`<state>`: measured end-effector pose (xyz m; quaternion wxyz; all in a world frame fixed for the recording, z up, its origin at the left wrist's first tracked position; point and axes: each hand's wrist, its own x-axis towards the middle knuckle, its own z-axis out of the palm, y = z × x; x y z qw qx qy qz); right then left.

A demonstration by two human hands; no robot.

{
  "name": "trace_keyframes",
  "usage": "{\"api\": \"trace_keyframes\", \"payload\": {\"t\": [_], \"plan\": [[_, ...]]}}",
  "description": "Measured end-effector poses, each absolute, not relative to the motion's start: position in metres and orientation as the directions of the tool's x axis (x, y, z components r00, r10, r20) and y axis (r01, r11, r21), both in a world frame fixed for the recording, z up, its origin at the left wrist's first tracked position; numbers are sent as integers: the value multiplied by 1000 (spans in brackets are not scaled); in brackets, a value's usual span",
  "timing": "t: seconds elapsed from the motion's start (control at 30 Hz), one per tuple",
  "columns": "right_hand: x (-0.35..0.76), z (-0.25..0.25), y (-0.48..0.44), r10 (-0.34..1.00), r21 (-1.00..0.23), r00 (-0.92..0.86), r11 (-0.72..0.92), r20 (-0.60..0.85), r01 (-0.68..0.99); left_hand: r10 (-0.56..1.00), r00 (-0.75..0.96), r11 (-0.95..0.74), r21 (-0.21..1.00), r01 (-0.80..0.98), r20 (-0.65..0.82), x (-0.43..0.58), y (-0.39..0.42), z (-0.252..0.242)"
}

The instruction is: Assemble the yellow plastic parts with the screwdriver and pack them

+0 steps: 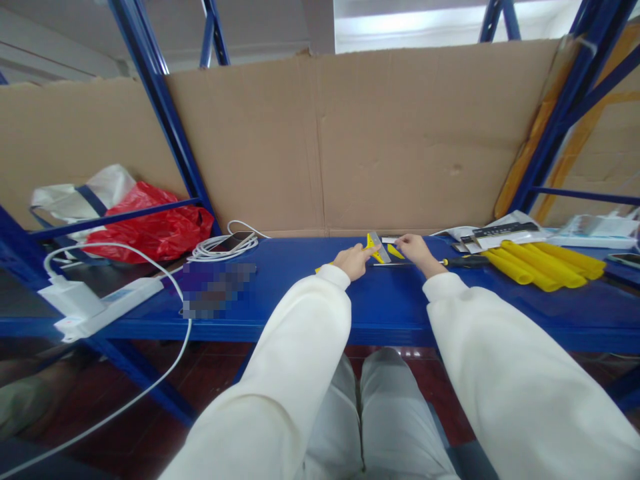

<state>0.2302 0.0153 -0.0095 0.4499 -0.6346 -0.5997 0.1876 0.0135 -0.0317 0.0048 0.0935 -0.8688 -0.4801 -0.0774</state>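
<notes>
My left hand (354, 261) is closed around a yellow scraper, its index finger stretched towards the yellow head and wide grey metal plate (380, 247). Just right of it, my right hand (415, 249) has its fingertips pinched together by a thin whitish strip (390, 240); what they hold is too small to make out. Between the hands lies a small yellow piece (395, 252). A screwdriver with a black handle (467, 261) lies on the blue table (295, 293), its shaft reaching left below both hands.
Yellow tubes (545, 265) and flat packets (505, 233) lie at the right. On the left are a coiled white cable (220, 248), a power strip (110, 307) and a red plastic bag (153, 223). Cardboard (400, 140) stands behind, between blue posts.
</notes>
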Motion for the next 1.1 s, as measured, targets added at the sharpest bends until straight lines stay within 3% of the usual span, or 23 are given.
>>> {"api": "trace_keyframes", "payload": {"t": [0.07, 0.2, 0.43, 0.73, 1.1], "plan": [[240, -10, 16, 898, -675, 309, -18, 314, 738, 829, 515, -511, -79, 856, 218, 11, -30, 5], [246, -9, 10, 893, -548, 379, -196, 244, 813, 835, 511, -510, -61, 858, 205, 10, -29, 4], [235, -5, 2, 955, -373, 210, -120, 211, 920, 845, 503, -504, -40, 863, 180, 10, -26, 0], [228, 4, -6, 982, -80, 129, -118, 141, 990, 856, 495, -497, -30, 867, 150, 12, -30, 4], [227, 5, -9, 982, -68, 110, -100, 153, 993, 865, 479, -483, -6, 875, 147, 11, -31, 6]]}}
